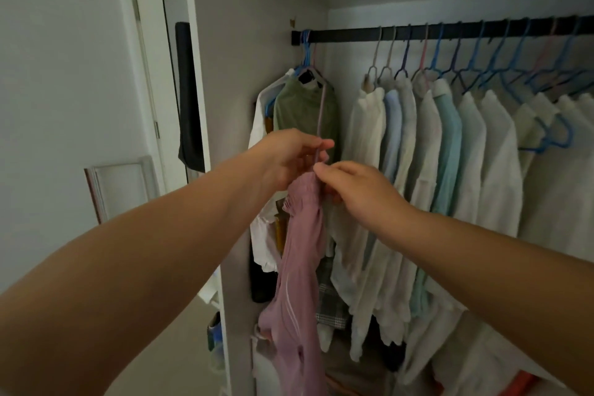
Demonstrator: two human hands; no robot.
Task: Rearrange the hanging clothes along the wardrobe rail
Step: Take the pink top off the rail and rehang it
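Rail: we see a dark wardrobe rail running from the wardrobe's left wall off to the right edge of the view.
Pink garment: a mauve-pink garment hangs down in front of us from a thin pink hanger, near the left end of the rail; we cannot tell whether its hook sits on the rail.
Left hand: our left hand pinches the hanger's slanting arm between thumb and fingers, just above the gathered top of the pink garment.
Right hand: our right hand has its fingers curled, pinching the top edge of the pink garment where it meets the hanger; the 2 hands are almost touching.
Left group: an olive-green top and a white garment hang behind the pink one at the rail's left end, on blue hangers.
Right group: a row of white and pale shirts, with a light teal shirt among them, hangs further right, apart from the left group.
Gap: bare rail shows between the 2 groups.
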